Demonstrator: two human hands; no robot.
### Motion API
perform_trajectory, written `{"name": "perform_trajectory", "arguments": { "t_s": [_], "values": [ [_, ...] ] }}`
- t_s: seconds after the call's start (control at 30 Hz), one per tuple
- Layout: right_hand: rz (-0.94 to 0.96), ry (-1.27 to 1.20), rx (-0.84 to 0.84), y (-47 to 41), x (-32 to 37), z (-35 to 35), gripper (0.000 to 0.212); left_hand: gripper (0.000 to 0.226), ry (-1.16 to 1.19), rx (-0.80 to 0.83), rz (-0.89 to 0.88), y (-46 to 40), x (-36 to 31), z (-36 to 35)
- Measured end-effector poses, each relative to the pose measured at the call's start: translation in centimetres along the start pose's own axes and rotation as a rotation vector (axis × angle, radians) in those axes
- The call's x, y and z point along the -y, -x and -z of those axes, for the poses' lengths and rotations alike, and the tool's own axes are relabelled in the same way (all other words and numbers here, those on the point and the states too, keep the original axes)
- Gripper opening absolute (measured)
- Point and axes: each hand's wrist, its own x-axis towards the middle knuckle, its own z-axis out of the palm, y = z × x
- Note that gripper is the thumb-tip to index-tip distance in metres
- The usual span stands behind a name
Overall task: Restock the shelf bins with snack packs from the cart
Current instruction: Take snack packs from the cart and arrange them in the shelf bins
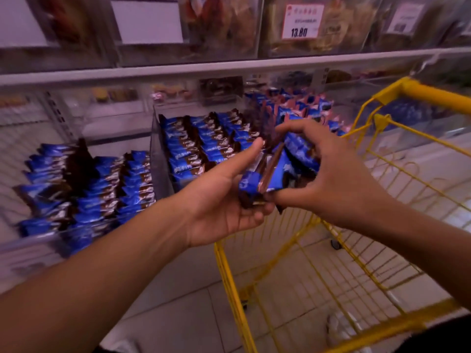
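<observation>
1. The left bin [84, 189], well to the left of the cart [356, 225], holds rows of blue snack packs and shows bare space at its back.
2. The middle bin [204, 149], nearer the cart, looks almost full.
3. The left hand [224, 205], palm up just left of the cart's rim, cradles a small stack of snack packs [265, 177]; fingers loosely curled beneath, thumb extended alongside.
4. The stack's long axis points up and away toward the middle bin, directly beyond the hands.
5. The right hand [339, 179], above the cart's front corner, pinches the stack's right side, index finger arched over.
</observation>
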Motion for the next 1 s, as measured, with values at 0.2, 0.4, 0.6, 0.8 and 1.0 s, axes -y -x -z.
{"name": "perform_trajectory", "arguments": {
  "t_s": [0.2, 0.4, 0.6, 0.8, 1.0],
  "values": [
    [0.025, -0.115, 0.109, 0.3, -0.9, -1.3, 0.085, 0.068, 0.006, 0.057, 0.097, -0.2, 0.4, 1.5],
    [-0.101, -0.409, 0.159, -0.2, -2.1, -0.9, 0.065, 0.060, 0.196, 0.135, 0.066, -1.1, -0.1, 2.1],
    [-0.429, -0.829, 0.146, -0.6, -2.7, -0.7, 0.030, 0.064, 0.279, 0.129, -0.039, -1.5, -0.4, 2.1],
    [-0.554, -1.075, 0.270, -1.1, -1.9, -0.3, 0.033, 0.084, 0.191, 0.081, -0.025, -1.5, -0.3, 2.4],
    [-0.248, -0.632, 0.242, -0.8, -2.4, 0.6, 0.074, 0.058, 0.224, 0.190, -0.022, -1.0, -0.2, 2.7]
  ]
}}
